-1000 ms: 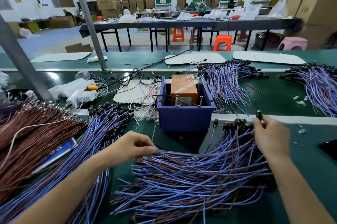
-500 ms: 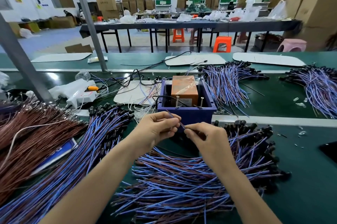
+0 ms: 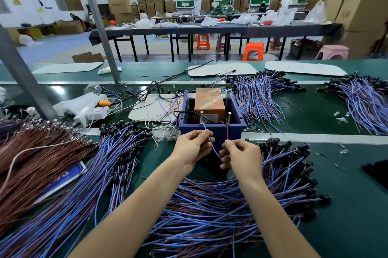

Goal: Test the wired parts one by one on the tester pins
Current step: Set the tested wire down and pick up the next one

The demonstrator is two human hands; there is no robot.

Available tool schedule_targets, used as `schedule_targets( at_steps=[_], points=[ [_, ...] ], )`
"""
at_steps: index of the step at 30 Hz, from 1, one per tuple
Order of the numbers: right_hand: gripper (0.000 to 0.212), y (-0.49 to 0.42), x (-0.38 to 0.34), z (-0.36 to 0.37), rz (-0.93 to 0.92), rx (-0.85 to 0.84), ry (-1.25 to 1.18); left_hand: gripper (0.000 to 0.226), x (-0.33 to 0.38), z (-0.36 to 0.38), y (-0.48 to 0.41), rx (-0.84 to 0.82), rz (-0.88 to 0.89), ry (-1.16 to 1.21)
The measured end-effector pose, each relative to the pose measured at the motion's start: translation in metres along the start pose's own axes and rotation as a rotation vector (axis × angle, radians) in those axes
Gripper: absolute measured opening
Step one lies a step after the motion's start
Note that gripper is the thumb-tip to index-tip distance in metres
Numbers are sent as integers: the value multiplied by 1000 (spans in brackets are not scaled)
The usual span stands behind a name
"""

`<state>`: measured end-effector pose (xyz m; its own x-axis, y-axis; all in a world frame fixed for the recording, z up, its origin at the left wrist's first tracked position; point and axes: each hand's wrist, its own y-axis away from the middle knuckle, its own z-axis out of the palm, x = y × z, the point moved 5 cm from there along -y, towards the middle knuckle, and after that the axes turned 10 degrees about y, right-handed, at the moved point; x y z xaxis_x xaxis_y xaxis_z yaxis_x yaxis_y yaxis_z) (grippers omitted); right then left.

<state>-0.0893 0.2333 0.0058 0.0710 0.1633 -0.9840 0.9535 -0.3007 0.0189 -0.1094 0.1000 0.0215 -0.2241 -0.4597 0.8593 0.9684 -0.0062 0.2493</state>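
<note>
Right now one wired part is on test. The left hand (image 3: 192,145) pinches its thin blue lead (image 3: 214,150) between thumb and forefinger, with the tip raised to the left one of the two upright metal pins (image 3: 201,118) at the front rim of the dark blue plastic tester box (image 3: 212,132). The right hand (image 3: 242,156) pinches the thin brown lead (image 3: 227,132) up toward the right pin. Whether either tip actually touches its pin is too fine to tell, and the part's black head is hidden, seemingly under the right hand's curled fingers. A large heap of blue-and-brown wired parts with black heads (image 3: 231,205) lies on the green bench top (image 3: 346,205) beneath both forearms. A similar long heap (image 3: 109,163) lies to the left and another (image 3: 258,96) beyond the box. Nothing marks which heaps are tested, so I judge the job well short of finished, with many parts probably left.
</note>
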Motion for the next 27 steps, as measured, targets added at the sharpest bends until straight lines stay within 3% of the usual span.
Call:
schedule_targets(
  at_steps=[7,13,17,20,22,24,26,27],
  points=[
    [24,-1,10,-5,91,45,-133,17,-1,0,-3,16,-1,29],
    [23,1,7,-5,39,13,-57,16,3,0,2,-3,10,2],
    [20,13,-9,1,-185,-189,300,13,14,-3,19,-123,105,-104],
    [19,29,-19,9,-262,-340,298,16,31,-23,32,-153,189,-122],
    [17,39,-29,10,-337,-381,257,21,48,-51,30,-72,259,-106],
    [15,51,-37,15,-422,-423,292,21,68,-88,23,117,389,-308],
    [12,60,-37,25,-490,-463,452,14,84,-123,14,341,475,-916],
    [14,62,-34,30,-507,-484,571,20,83,-136,8,384,410,-1227]
  ],
)
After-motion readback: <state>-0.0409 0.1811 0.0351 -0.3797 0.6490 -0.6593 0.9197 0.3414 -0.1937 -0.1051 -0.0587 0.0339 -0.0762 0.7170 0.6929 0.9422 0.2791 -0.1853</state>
